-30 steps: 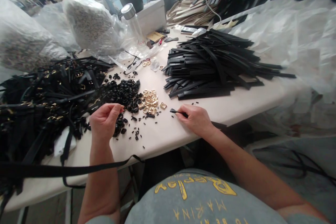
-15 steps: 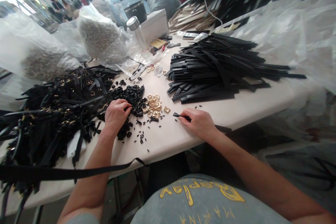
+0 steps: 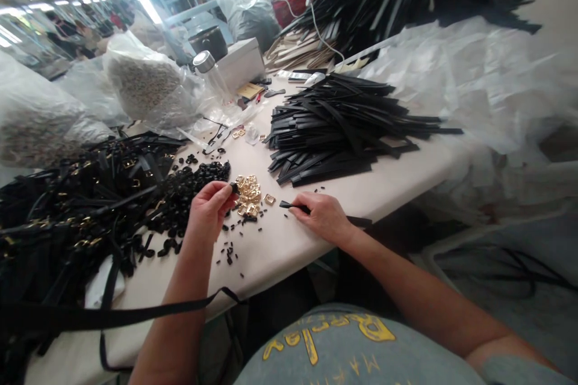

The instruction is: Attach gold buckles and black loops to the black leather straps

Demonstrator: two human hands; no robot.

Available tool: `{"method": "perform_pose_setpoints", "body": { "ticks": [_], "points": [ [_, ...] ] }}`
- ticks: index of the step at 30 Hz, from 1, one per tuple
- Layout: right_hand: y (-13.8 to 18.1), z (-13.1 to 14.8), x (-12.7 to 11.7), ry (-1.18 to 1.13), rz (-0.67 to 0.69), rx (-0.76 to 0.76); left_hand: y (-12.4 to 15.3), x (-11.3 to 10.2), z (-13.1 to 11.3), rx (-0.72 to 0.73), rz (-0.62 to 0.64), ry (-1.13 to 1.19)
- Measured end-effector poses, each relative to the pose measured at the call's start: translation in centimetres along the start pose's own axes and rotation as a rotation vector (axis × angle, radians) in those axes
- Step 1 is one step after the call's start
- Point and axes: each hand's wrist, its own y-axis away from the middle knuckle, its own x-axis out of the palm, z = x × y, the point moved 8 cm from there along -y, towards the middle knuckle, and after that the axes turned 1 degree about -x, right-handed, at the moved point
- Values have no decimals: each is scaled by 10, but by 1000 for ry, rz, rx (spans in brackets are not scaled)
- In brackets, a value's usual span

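Between the thumb and fingers of my left hand is a small black loop, held just above the table. My right hand is closed around a black strap; its narrow tip points left and its other end shows past my wrist. A heap of gold buckles lies between my hands, with a single gold buckle nearer the right one. Beside my left hand spreads a pile of small black loops. Tiny black pieces are scattered in front.
A stack of black straps lies beyond my right hand. Straps with buckles are heaped at left. Behind stand filled plastic bags, a glass bottle and a white box. A long black strap crosses my left forearm.
My left hand has lifted out of the loop pile with a small black loop and moved right, towards the buckles. My right hand keeps its strap. The camera view has shifted to the right.
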Motion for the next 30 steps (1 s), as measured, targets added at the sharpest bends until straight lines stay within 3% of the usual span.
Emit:
{"method": "perform_pose_setpoints", "body": {
  "ticks": [4,7,11,22,25,30],
  "points": [
    [5,7,-11,-56,-138,-57,15,47,34,-219,137,231],
    [6,20,-19,-86,-239,-140,23,61,48,-322,205,265],
    [0,34,-22,-65,-294,-205,27,64,51,-352,226,295],
    [0,41,-14,65,-235,-301,31,65,48,-340,229,281],
    [5,45,-21,30,-223,-361,35,69,47,-348,323,259],
    [15,53,-29,-54,-195,-482,46,82,47,-334,589,275]
  ]
}}
